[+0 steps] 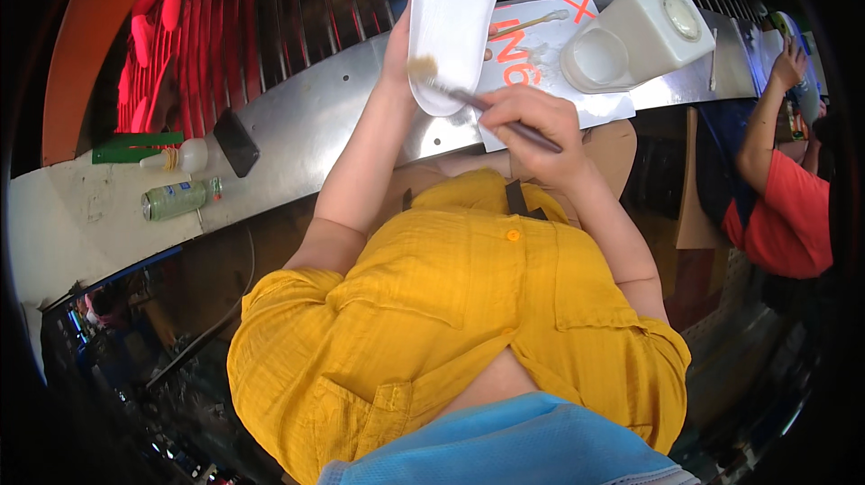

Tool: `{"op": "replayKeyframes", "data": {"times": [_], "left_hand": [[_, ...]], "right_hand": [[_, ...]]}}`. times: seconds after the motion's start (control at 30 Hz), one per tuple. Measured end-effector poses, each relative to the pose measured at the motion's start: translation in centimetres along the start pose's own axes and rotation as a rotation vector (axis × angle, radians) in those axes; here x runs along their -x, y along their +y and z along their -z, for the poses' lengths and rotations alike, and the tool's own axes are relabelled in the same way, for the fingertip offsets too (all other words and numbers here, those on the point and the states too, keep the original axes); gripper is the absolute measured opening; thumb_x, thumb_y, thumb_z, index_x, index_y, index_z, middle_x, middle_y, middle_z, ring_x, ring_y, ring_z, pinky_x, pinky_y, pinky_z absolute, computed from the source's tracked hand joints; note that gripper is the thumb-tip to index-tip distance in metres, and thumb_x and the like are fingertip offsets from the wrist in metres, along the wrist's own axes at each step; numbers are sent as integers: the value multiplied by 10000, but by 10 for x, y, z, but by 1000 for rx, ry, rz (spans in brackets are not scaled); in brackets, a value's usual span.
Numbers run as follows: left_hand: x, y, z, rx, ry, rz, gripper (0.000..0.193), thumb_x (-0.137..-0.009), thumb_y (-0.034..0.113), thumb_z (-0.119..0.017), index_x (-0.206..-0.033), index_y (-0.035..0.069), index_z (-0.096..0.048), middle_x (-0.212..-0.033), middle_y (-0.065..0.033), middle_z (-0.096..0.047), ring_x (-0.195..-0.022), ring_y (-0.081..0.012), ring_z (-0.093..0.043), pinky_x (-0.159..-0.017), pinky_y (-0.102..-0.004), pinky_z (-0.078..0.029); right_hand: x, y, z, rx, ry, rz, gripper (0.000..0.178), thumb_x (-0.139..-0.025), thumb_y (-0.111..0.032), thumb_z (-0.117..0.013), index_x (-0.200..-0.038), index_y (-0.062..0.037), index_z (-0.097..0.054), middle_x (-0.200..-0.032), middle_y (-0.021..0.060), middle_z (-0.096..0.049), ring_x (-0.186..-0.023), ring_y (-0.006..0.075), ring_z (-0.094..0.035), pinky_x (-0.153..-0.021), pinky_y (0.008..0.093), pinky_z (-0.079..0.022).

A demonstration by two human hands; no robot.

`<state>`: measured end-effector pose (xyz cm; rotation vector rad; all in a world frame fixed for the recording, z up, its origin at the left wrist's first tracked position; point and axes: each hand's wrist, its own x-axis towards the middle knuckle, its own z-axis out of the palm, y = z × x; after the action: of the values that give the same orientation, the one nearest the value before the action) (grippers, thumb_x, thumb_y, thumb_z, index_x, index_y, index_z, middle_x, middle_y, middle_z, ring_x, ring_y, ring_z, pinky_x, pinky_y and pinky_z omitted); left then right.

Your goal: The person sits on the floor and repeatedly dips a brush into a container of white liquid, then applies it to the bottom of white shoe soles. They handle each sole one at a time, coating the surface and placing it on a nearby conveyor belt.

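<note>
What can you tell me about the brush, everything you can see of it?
The brush has pale tan bristles and a slim, dark greyish handle, material unclear. The right hand grips the handle, whose end sticks out past the grip. It slants, bristles toward the upper left, over the near end of the white sole; they appear to touch it.

1 hld sole (457,21), 1 hld brush (470,99), 1 wht cont. (635,30), 1 grn can (174,200).
</note>
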<state>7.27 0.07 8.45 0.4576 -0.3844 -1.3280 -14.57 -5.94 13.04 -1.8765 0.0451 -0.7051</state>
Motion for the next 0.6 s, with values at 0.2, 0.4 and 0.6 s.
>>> {"op": "replayKeyframes", "data": {"times": [0.2, 0.4, 0.6], "left_hand": [[-7, 17, 6, -87, -173, 47, 731, -1054, 589, -308, -1505, 25, -420, -1374, -217, -593, -1125, -364, -679, -876, -514, -613], [-16, 26, 18, -97, -169, 158, 759, -1050, 613, -252, -1520, 37, -403, -1395, -268, -550, -1097, -460, -653, -821, -520, -596], [-26, 27, 20, -185, -90, 177, 706, -1071, 556, -279, -1517, 22, -401, -1291, -266, -628, -1071, -458, -674, -859, -495, -604]], "right_hand": [[-13, -11, 26, -231, -174, -132, 109, -813, 65, -693, -902, 3, -693, -907, 98, -706, -834, 201, -685, -722, 285, -519], [-22, -8, 36, -49, -366, -61, 121, -795, 72, -682, -886, -6, -672, -892, 77, -696, -823, 212, -684, -733, 301, -525], [-26, -11, 35, 11, -314, -35, 108, -775, 68, -694, -855, -1, -672, -839, 76, -689, -805, 224, -679, -727, 320, -515]]}}
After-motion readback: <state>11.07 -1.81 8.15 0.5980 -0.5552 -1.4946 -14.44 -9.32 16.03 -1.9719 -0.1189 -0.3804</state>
